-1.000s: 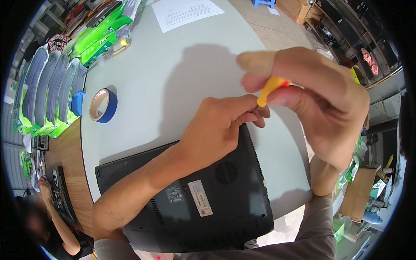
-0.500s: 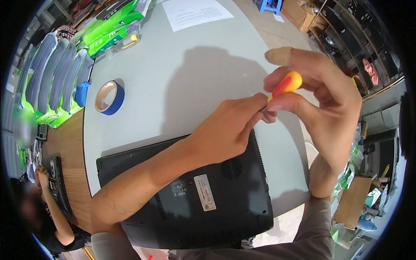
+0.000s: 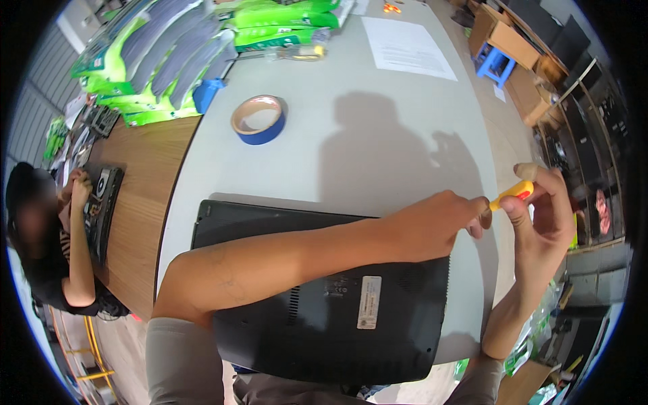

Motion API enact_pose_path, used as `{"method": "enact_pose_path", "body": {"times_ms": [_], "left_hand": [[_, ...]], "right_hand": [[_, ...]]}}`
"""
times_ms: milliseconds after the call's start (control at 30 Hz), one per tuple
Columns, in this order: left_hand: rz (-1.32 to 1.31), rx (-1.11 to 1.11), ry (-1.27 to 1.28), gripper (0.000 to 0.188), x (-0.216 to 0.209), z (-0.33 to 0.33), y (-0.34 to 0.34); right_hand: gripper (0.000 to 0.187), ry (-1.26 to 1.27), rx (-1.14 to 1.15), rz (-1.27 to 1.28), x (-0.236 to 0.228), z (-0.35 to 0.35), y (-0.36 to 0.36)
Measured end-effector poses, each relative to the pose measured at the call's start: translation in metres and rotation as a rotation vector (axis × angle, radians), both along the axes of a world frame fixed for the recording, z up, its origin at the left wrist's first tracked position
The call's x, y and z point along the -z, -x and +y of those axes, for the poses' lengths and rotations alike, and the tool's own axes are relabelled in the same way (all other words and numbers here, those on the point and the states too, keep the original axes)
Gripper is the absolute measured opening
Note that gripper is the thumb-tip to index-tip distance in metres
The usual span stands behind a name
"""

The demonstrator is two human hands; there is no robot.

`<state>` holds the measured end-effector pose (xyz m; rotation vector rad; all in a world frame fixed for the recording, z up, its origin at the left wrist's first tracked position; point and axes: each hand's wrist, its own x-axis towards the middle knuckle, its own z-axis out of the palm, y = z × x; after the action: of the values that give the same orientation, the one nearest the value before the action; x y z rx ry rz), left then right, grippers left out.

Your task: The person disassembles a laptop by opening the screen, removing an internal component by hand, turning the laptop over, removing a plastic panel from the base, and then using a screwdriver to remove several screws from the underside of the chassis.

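A screwdriver with a yellow and red handle [image 3: 518,193] is held up off the right end of the laptop. My right hand [image 3: 550,226] pinches its handle between thumb and fingers, one fingertip wrapped in a tan covering. My left hand [image 3: 439,226] reaches across from the left, its fingers closed around the shaft end; the tip is hidden in them. Below my left forearm, a black laptop [image 3: 277,344] lies closed with its underside up, showing vents and a white label [image 3: 368,302]. The forearm covers part of it.
A blue tape roll [image 3: 263,128] lies on the pale table [image 3: 297,175]. Farther back are another screwdriver [image 3: 297,52], green-wrapped stacks [image 3: 162,61] and a printed sheet [image 3: 408,47]. At left, another person's hands [image 3: 79,185] work on an opened device [image 3: 104,202]. Shelves [image 3: 587,128] stand at right.
The view has swung left, so everything sits farther right in it. Both hands still hold the screwdriver, which now lies flatter. My right fingers are drawn closer around the handle.
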<state>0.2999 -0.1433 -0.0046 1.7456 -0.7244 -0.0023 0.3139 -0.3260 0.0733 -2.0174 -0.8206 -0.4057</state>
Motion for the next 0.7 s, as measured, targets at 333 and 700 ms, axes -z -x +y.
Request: {"method": "enact_pose_path", "body": {"times_ms": [333, 700], "left_hand": [[0.023, 0.020, -0.061, 0.034, -0.006, -0.004, 0.002], [-0.046, 0.023, -0.052, 0.019, 0.008, -0.008, -0.001]], "right_hand": [[0.049, -0.177, -0.001, 0.122, 0.001, 0.003, 0.007], [0.015, 0.094, -0.154, -0.057, 0.001, 0.002, 0.008]]}}
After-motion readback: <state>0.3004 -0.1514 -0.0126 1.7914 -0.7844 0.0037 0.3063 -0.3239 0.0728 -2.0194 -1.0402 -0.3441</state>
